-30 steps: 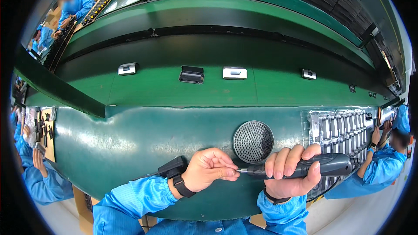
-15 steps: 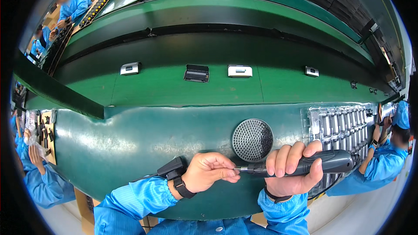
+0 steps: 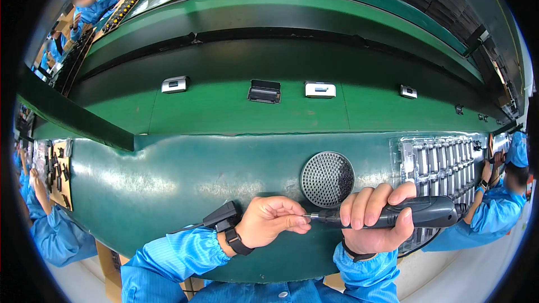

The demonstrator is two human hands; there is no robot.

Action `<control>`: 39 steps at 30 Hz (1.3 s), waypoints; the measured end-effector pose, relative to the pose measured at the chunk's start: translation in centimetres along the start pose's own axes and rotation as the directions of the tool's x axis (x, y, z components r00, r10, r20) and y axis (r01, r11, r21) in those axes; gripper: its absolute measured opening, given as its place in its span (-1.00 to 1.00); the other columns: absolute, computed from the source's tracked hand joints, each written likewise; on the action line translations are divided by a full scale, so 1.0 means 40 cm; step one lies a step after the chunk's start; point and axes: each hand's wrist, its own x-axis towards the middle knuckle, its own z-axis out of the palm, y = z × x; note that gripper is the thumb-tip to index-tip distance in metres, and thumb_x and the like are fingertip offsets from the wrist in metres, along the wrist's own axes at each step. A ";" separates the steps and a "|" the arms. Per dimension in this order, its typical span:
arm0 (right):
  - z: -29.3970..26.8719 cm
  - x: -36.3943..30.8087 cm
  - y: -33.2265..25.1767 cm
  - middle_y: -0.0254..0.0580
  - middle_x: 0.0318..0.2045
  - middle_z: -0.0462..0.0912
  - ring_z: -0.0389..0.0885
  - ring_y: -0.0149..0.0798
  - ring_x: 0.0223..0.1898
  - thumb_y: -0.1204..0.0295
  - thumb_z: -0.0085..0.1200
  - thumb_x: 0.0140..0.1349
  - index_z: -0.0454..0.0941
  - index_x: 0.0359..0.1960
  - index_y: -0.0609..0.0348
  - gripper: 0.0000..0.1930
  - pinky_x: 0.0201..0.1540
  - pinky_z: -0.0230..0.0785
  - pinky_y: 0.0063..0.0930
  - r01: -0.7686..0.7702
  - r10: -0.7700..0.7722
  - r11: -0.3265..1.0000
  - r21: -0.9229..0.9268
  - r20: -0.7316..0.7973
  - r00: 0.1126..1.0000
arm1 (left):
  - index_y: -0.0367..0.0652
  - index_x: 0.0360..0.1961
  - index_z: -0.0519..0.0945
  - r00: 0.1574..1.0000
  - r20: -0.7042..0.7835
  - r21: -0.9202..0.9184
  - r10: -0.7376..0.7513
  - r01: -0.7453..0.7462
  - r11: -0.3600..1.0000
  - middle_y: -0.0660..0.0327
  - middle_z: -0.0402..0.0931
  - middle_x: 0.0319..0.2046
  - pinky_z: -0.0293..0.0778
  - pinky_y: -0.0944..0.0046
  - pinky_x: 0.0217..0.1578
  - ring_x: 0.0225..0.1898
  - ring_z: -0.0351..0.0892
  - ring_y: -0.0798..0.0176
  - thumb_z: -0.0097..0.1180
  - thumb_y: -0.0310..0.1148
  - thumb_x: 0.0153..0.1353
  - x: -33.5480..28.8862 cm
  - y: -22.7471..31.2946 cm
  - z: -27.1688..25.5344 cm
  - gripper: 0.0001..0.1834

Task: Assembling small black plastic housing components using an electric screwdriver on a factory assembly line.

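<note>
- Right hand: wrapped around the grey handle of an electric screwdriver, held level above the near edge of the green surface; bit points toward the left hand.
- Left hand: fingers pinched together at the screwdriver's bit tip; what they pinch is too small to tell. Black band on the wrist.
- Round perforated tray: flat on the surface, just beyond the two hands.
- Clear moulded tray: right of the round tray, rows of slots, partly under the screwdriver.
- Conveyor belt: green, beyond the surface, carrying small devices well apart: a silver one, a black one, a white one.
- Co-workers in blue sleeves: at left and right edges.
</note>
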 end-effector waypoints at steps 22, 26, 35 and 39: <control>0.007 -0.006 0.008 -0.13 -0.45 0.49 0.50 -0.15 -0.51 0.08 0.05 0.47 0.26 -0.08 0.05 -0.65 -0.44 0.44 -0.14 0.016 -0.015 1.000 -0.022 0.052 0.999 | -0.41 -0.15 0.58 0.999 0.014 -0.016 0.050 -0.050 0.999 -0.10 0.69 -0.17 0.75 0.07 -0.03 -0.10 0.77 0.05 0.21 -0.71 0.29 0.011 -0.002 -0.015 -0.87; 0.005 -0.006 0.008 -0.13 -0.46 0.49 0.50 -0.15 -0.51 0.07 0.06 0.47 0.26 -0.08 0.05 -0.64 -0.44 0.44 -0.13 0.006 -0.004 1.000 -0.029 0.057 0.998 | -0.41 -0.14 0.58 0.999 0.019 -0.017 0.048 -0.048 0.999 -0.08 0.69 -0.17 0.75 0.09 -0.01 -0.10 0.77 0.06 0.21 -0.71 0.29 0.011 -0.003 -0.017 -0.86; 0.010 0.008 0.013 -0.10 -0.46 0.49 0.50 -0.13 -0.52 0.15 0.09 0.44 0.24 -0.09 0.06 -0.67 -0.43 0.43 -0.11 -0.086 0.087 0.996 -0.021 0.043 0.995 | -0.44 -0.13 0.62 0.999 0.025 0.108 0.019 -0.022 0.994 -0.03 0.71 -0.17 0.74 0.12 -0.01 -0.07 0.76 0.10 0.23 -0.66 0.30 0.007 -0.002 -0.031 -0.87; 0.007 0.013 0.013 -0.09 -0.47 0.48 0.50 -0.12 -0.51 0.17 0.11 0.43 0.25 -0.08 0.06 -0.66 -0.42 0.42 -0.10 -0.107 0.107 0.994 -0.003 0.045 0.993 | -0.44 -0.13 0.64 0.999 0.017 0.171 -0.047 0.043 0.984 -0.01 0.73 -0.21 0.74 0.15 -0.03 -0.07 0.76 0.12 0.24 -0.66 0.29 0.013 0.027 -0.030 -0.86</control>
